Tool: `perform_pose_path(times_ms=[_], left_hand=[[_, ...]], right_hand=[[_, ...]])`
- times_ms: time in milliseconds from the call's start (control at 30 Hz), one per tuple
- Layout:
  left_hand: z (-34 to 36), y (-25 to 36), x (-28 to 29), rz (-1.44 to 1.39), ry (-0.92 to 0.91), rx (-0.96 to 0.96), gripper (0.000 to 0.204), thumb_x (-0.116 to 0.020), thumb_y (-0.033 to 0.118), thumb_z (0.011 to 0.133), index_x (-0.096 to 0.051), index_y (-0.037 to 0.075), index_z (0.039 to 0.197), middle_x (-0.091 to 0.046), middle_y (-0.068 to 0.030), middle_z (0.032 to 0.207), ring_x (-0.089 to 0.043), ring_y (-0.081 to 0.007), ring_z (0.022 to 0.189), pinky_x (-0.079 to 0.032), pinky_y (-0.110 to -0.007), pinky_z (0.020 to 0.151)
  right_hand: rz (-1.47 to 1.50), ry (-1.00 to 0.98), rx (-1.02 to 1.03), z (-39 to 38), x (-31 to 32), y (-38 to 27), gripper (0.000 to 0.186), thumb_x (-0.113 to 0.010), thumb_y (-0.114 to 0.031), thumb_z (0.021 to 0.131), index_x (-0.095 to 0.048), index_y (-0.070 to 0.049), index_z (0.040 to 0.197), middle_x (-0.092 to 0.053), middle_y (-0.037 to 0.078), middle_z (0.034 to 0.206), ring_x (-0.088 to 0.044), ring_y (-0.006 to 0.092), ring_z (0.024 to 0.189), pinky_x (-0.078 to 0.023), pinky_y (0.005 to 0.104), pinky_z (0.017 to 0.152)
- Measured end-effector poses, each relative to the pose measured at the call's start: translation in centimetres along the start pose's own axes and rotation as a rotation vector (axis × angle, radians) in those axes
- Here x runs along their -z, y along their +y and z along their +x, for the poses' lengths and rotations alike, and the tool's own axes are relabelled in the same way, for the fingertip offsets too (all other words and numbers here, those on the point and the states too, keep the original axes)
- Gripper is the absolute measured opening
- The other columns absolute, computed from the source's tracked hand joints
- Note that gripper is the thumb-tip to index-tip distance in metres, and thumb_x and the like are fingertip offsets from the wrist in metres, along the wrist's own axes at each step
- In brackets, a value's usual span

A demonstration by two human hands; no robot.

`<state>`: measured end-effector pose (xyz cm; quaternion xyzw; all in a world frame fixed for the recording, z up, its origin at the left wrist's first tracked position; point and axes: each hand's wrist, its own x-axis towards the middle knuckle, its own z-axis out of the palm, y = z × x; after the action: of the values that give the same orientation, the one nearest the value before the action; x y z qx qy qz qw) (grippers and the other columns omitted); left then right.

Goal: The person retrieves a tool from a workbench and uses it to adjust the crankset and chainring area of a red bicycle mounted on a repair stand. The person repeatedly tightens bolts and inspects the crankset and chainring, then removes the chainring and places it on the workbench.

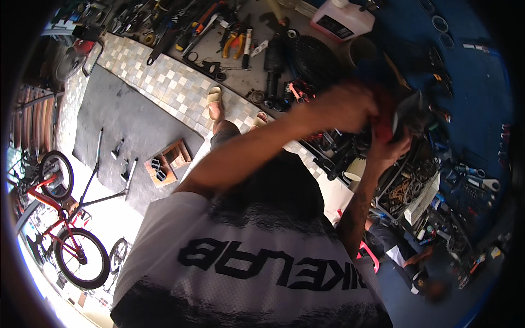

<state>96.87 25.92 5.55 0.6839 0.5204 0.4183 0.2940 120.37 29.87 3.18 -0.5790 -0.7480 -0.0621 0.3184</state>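
Both of my arms reach up toward the right of the view. My left hand (344, 106) is closed over a red cloth-like thing (384, 117) pressed against a dark grey part (411, 109). My right hand (387, 150) comes up from below with its fingers cupped under the same dark part. What the part is cannot be told, as the hands and blur hide most of it. My white and black shirt (246, 257) fills the lower middle.
Pliers with orange handles (232, 44), a white jug (342, 19) and a black toothed cassette (316, 54) lie among several tools at the top. A red bicycle (60, 229) stands at left, near a wooden box (167, 161). Another person (407, 259) sits at lower right.
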Motion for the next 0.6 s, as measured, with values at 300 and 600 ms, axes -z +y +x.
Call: perform_pose_path(times_ms=[300,600], left_hand=[[-3.6,-10.2,6.9,0.845,-0.072,-0.115,0.074,-0.073,0.007,0.081,-0.055,0.024,0.150,-0.052,-0.0101,0.155,-0.044,-0.0303,0.148,-0.040,-0.048,0.121],[1.7,-10.1,9.9,0.949,-0.314,-0.334,0.056,-0.069,0.012,0.089,-0.066,0.030,0.141,-0.061,-0.0040,0.146,-0.063,-0.0315,0.129,-0.059,-0.042,0.099]], right_hand=[[0.014,-0.082,-0.036,0.0,-0.1,-2.1,0.100,-0.093,-0.053,0.070,-0.048,-0.008,0.146,-0.044,0.026,0.145,-0.050,0.0474,0.132,-0.042,0.0542,0.108],[0.012,-0.106,-0.045,-0.3,0.9,-2.5,0.100,-0.095,-0.050,0.068,-0.047,-0.007,0.145,-0.043,0.028,0.145,-0.048,0.0488,0.133,-0.042,0.0559,0.107]])
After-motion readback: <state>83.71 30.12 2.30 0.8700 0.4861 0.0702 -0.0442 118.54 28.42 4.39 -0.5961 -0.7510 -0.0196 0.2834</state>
